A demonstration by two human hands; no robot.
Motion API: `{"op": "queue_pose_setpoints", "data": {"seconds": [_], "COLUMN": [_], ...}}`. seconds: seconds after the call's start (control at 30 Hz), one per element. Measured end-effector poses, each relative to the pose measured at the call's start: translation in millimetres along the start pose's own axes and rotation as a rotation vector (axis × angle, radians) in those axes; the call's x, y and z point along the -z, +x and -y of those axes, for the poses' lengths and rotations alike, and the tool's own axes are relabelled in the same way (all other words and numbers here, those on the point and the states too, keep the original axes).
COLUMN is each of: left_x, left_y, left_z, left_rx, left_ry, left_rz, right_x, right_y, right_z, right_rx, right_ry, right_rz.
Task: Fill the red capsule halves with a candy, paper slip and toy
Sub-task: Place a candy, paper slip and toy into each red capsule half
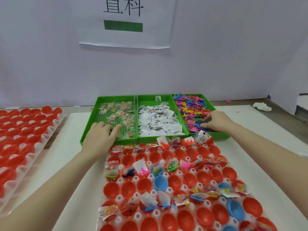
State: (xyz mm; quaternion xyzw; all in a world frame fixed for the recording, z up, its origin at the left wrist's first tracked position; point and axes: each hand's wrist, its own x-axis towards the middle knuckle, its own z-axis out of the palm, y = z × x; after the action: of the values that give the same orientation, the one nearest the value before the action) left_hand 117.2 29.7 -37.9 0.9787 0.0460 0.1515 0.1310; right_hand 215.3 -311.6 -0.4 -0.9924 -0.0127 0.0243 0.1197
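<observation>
A clear tray of red capsule halves (190,179) lies in front of me; some halves hold candy, slips and toys, others are bare. Behind it stand three green bins: candy packets (119,112), white paper slips (158,120), and colourful toys (191,109). My left hand (101,135) rests palm down in the candy bin, fingertips on the packets. My right hand (215,120) reaches into the toy bin with fingers curled among the toys; whether it has pinched one is hidden.
A second tray of red capsule halves (21,135) lies at the far left. A few blue halves (160,182) sit among the red ones. A white wall with a paper sign (123,22) rises behind the bins. A crumpled white tissue (261,106) lies far right.
</observation>
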Motion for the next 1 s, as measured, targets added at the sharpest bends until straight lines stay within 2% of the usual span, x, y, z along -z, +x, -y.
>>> {"op": "queue_pose_setpoints", "data": {"seconds": [0.07,0.17,0.23,0.3,0.4,0.47,0.57,0.77,1.0], "left_x": [-1.7,2.4,6.7,10.1,12.6,13.7,13.7,12.3,15.9], "left_y": [0.6,1.2,2.9,5.7,6.2,5.2,4.3,5.2,0.3], "left_z": [2.3,-0.3,-2.5,-0.7,6.4,8.3,6.9,10.2,11.0], "left_rx": [0.01,0.091,0.154,0.223,0.31,0.321,0.297,0.287,0.168], "left_ry": [0.049,-0.09,-0.177,-0.31,-0.524,-0.574,-0.565,-0.539,-0.516], "left_rz": [-0.004,-0.027,0.0,-0.048,-0.136,-0.162,-0.168,-0.151,-0.149], "right_x": [-1.8,-3.1,-2.8,-1.1,0.0,-0.6,-4.4,-4.9,-2.9], "right_y": [-2.0,-4.3,-5.1,-4.9,-4.4,-3.4,-4.0,-5.9,-9.7], "right_z": [-0.5,-1.9,-1.3,-0.4,1.0,2.0,3.9,3.7,3.8], "right_rx": [0.007,-0.002,-0.015,-0.041,-0.059,-0.053,-0.031,-0.021,0.007], "right_ry": [0.051,0.126,0.154,0.127,0.06,0.071,0.247,0.445,0.405], "right_rz": [-0.096,-0.233,-0.293,-0.328,-0.309,-0.262,-0.25,-0.339,-0.282]}}
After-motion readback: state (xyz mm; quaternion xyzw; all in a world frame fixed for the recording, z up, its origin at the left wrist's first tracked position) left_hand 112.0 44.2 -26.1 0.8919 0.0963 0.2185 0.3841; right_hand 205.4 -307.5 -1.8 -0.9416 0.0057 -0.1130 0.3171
